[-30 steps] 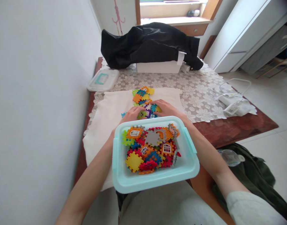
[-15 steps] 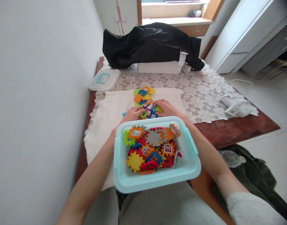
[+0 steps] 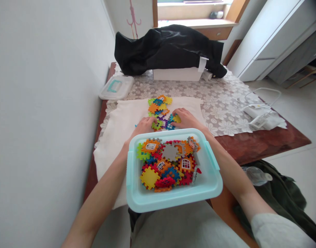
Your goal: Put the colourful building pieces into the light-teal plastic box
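Interlocking plastic building tiles with toothed edges lie on a white cloth (image 3: 111,132). My left hand (image 3: 145,125) has its fingertips closed on the edge of a light green building tile (image 3: 157,124). Between the thumb and fingers of my right hand (image 3: 186,118) is a yellow building tile (image 3: 176,119), beside blue tiles (image 3: 170,125). A purple tile (image 3: 163,121) shows between the two hands. Just beyond lies a cluster of orange, yellow, blue and green tiles (image 3: 159,106). In front of my body, a light teal tub (image 3: 173,203) holds many mixed tiles, and its far rim hides the nearest part of the cloth.
A pale lid with a teal handle (image 3: 116,88) lies at the table's left, by the wall. Black fabric (image 3: 170,51) covers a white box (image 3: 177,74) at the back. White cables and a packet (image 3: 261,117) lie right. A clear bottle (image 3: 257,175) rests on dark cloth.
My hands have moved slightly apart, my right hand to the right with the yellow tile and my left hand a little left. The view has shifted slightly.
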`<state>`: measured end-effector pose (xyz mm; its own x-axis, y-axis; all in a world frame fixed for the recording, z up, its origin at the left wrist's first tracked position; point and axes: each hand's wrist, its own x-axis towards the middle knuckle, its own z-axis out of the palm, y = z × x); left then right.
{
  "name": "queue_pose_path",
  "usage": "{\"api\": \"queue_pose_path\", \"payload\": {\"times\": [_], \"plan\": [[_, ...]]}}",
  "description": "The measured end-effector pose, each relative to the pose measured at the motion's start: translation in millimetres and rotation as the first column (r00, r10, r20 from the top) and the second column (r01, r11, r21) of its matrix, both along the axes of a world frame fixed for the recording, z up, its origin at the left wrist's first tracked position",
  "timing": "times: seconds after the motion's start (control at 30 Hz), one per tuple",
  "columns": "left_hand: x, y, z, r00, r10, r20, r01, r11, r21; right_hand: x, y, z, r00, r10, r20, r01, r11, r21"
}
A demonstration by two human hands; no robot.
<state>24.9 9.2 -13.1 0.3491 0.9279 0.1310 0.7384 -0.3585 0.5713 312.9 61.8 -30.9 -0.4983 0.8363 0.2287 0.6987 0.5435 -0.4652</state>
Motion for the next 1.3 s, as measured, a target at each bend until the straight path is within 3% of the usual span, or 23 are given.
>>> {"api": "queue_pose_path", "payload": {"times": [0.47, 0.6, 0.73, 0.83, 0.97, 1.07, 1.3], "plan": [[-5.4, 3.3, -0.2, 0.996, -0.03, -0.085, 0.032, 0.999, 0.024, 1.7, 2.2, -4.0, 0.999, 0.021, -0.024, -0.021, 1.0, -0.007], [-7.0, 3.8, 4.4, 1.0, -0.017, 0.025, 0.017, 1.0, 0.014, 1.7, 6.3, -5.7, 0.998, 0.026, -0.059, -0.025, 1.0, 0.006], [-7.6, 2.1, 12.2, 0.969, 0.05, 0.244, -0.045, 0.999, -0.028, 0.2, 8.1, -7.1, 0.998, 0.019, -0.065, -0.018, 1.0, 0.021], [-9.3, 2.7, 17.2, 0.89, 0.121, 0.441, -0.08, 0.991, -0.109, 0.0, 8.7, -5.6, 0.997, 0.013, -0.074, -0.012, 1.0, 0.015], [-14.4, 7.1, 22.6, 0.693, 0.213, 0.689, -0.063, 0.97, -0.236, -0.2, 10.2, -3.0, 0.993, -0.02, -0.12, 0.024, 0.999, 0.031], [-15.5, 8.1, 27.1, 0.565, 0.235, 0.791, -0.01, 0.96, -0.278, -1.3, 10.4, -3.2, 0.993, -0.051, -0.104, 0.052, 0.999, 0.01], [-7.4, 2.5, 28.4, 0.451, 0.224, 0.864, 0.114, 0.946, -0.304, -2.5, 7.1, -4.6, 0.997, -0.016, -0.078, 0.014, 0.999, -0.037]]}}
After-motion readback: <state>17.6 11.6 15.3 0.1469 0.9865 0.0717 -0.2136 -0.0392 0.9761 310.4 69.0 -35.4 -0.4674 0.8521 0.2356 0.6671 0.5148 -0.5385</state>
